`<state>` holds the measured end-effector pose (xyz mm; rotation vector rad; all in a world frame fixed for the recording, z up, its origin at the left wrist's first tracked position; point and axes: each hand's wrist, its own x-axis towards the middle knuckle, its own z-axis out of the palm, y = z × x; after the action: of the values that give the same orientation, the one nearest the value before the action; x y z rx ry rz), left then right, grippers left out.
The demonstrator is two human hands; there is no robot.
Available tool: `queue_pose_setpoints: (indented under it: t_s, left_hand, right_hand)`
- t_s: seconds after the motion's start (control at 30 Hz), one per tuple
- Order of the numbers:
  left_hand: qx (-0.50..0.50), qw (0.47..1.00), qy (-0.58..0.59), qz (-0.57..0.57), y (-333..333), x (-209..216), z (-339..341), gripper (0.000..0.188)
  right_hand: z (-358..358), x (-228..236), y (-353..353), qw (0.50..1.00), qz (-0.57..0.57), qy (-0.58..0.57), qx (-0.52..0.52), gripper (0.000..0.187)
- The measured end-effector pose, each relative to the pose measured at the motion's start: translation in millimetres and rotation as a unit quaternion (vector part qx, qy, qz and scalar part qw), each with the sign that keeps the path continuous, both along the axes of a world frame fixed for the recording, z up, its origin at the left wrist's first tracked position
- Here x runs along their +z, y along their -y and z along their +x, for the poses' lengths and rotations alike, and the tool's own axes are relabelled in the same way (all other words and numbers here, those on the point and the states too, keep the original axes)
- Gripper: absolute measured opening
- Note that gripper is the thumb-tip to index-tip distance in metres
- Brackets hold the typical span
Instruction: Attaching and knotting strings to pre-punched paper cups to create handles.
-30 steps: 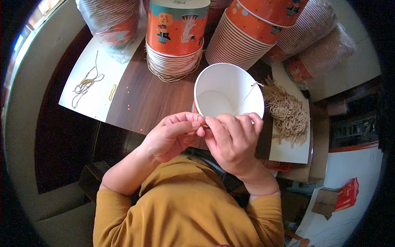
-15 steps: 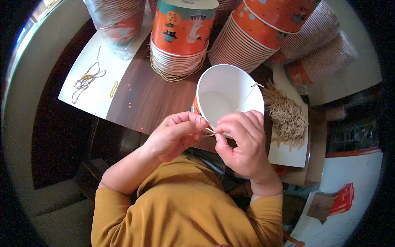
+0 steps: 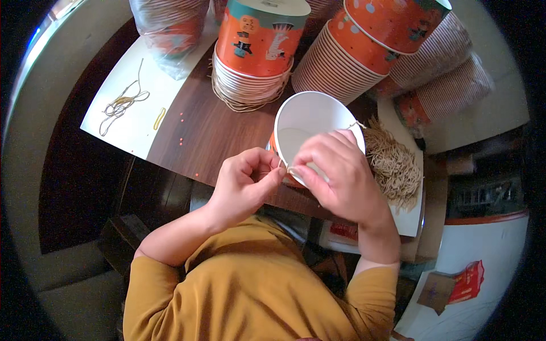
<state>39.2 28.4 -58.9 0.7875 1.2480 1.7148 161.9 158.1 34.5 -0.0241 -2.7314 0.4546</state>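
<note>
A paper bucket (image 3: 310,111), white inside and orange outside, leans with its mouth toward me at the table's near edge. A beige string passes through the right side of its rim and ends in a small knot. At the near-left rim my left hand (image 3: 250,179) pinches a short piece of string (image 3: 282,163) between thumb and fingertips. My right hand (image 3: 333,170) reaches over the bucket's mouth, thumb and fingertips closed on the same string beside the left fingertips. Whether a knot sits between the fingers is hidden.
Stacked orange buckets (image 3: 256,51) with strings round their base stand behind, beside a taller tilted stack (image 3: 341,62). Plastic-wrapped stacks (image 3: 170,28) are at the far left and far right. A heap of cut strings (image 3: 392,165) lies right; a loose cord (image 3: 122,105) lies left on white board.
My right hand has risen and turned over the bucket's mouth, pulling closer to the rim. The left hand has shifted slightly, still pinching the string.
</note>
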Motion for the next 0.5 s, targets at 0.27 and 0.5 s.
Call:
queue_pose_setpoints:
  t_s: [0.27, 0.5]
  left_hand:
    - [0.156, 0.943, -0.293, 0.032, 4.5, 5.3, -7.6, 0.008]
    - [0.010, 0.993, 0.114, 0.029, 1.1, 7.1, -23.2, 0.006]
  right_hand:
    - [-17.9, 6.7, -14.0, 0.996, 0.024, 0.053, 0.074, 0.015]
    - [-38.4, 6.9, -15.3, 0.990, 0.056, 0.028, 0.128, 0.015]
